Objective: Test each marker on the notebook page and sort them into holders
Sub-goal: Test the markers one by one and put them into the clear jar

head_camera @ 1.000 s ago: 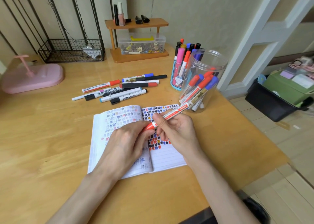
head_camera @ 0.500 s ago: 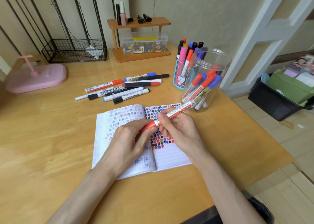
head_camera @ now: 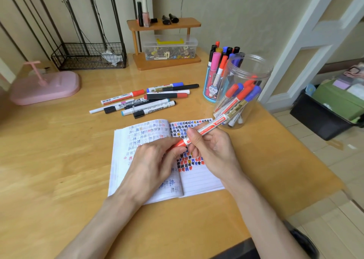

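Note:
An open notebook [head_camera: 201, 182] lies on the wooden desk, its pages covered with small coloured test marks. Above it I hold a red marker [head_camera: 212, 126] slanted up to the right. My right hand [head_camera: 212, 150] grips its white barrel. My left hand [head_camera: 151, 160] pinches the red cap end [head_camera: 180, 143]. Several loose markers [head_camera: 145, 101] lie in a row behind the notebook. A clear plastic jar [head_camera: 246, 75] at the right holds red and blue markers. A blue cartoon pen cup [head_camera: 210, 89] beside it holds several more.
A wooden two-tier shelf [head_camera: 165, 24] with a clear box of clips stands at the back. A black wire basket [head_camera: 88, 57] sits at the back left and a pink tray [head_camera: 47, 88] at the left. The desk edge drops off at the right, above a black bin [head_camera: 323, 119].
Both hands keep hold of the red marker over the notebook. The view has shifted slightly; the hands' grip looks the same.

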### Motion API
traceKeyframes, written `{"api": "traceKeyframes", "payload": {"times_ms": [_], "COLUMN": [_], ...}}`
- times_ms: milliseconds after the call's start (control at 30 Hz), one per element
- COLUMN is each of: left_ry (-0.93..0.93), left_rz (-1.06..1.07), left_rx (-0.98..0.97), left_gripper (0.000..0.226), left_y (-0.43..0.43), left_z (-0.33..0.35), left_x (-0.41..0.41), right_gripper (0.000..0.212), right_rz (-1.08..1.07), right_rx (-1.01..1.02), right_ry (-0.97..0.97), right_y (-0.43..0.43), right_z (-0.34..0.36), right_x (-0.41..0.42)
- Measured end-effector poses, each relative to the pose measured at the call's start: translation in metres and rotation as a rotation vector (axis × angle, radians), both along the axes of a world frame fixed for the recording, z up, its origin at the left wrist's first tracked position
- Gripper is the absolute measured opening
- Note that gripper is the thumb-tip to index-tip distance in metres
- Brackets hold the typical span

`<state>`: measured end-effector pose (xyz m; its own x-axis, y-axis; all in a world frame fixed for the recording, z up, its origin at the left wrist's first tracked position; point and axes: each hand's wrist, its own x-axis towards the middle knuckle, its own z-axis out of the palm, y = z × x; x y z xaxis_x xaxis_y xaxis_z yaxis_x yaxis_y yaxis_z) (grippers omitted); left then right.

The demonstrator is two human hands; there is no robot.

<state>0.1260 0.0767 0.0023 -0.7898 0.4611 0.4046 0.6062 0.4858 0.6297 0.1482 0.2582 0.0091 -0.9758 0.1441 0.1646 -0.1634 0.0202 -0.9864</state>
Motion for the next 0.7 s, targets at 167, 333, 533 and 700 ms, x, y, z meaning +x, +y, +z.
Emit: {"api": "traceKeyframes", "payload": {"times_ms": [167, 333, 533, 700], "left_ry": [-0.096, -0.071, 0.092, 0.051], "left_rz": [-0.056, -0.026, 0.049, 0.01], "left_rx": [0.039, 0.007, -0.079, -0.088], "left_gripper": [0.024, 0.028, 0.023, 0.028], "left_y": [-0.0001, 0.0006, 0.0038, 0.0047], "left_z": [0.0021, -0.0013, -0.0033, -0.0021], "left_x": [-0.0018, 0.0008, 0.0017, 0.0012], "right_gripper": [0.02, 0.024, 0.043, 0.042], "right_rz": [0.038, -0.01, -0.05, -0.03], "right_rx": [0.02, -0.015, -0.023, -0.018], "right_ry": [0.001, -0.015, -0.05, -0.048], "right_y": [0.0029, -0.0022, -0.0034, -0.004], "right_z": [0.0009, 0.0012, 0.0016, 0.0012], "right_x": [0.0013, 0.0007, 0.0004, -0.0001]}}
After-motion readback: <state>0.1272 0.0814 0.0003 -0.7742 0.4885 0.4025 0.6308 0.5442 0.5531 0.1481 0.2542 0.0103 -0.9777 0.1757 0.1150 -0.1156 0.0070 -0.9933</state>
